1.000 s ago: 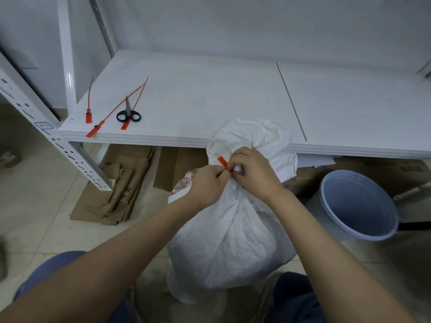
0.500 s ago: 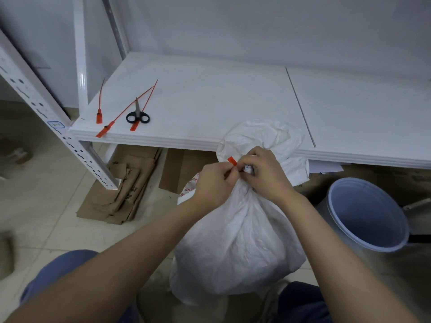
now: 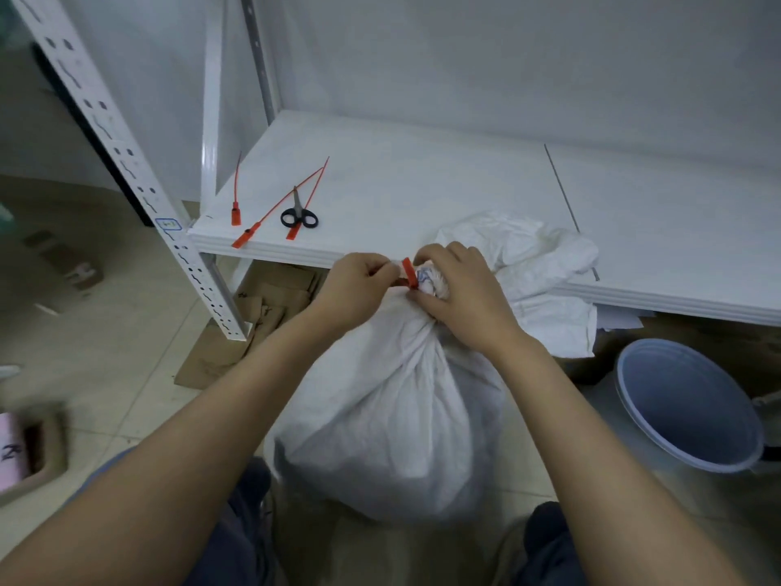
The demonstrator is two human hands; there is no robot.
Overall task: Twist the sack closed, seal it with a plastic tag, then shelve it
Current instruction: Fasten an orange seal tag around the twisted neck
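A full white woven sack [image 3: 393, 416] stands on the floor between my knees, its neck twisted tight. The loose top of the sack flops onto the edge of the white shelf [image 3: 422, 192]. An orange plastic tag [image 3: 408, 273] sits at the twisted neck. My left hand [image 3: 355, 285] pinches the tag from the left. My right hand [image 3: 456, 293] grips the twisted neck just right of the tag. The tag's strap is hidden by my fingers.
Three spare orange tags [image 3: 270, 209] and black-handled scissors [image 3: 298, 215] lie at the shelf's left front corner. A pale blue bucket [image 3: 693, 408] stands on the floor at right. Flattened cardboard [image 3: 258, 315] lies under the shelf. A perforated white upright [image 3: 126, 162] rises at left.
The view has shifted, with the shelf and sack now lower and to the right in frame. Both hands stay at the sack's neck; more of the orange tag shows between them.
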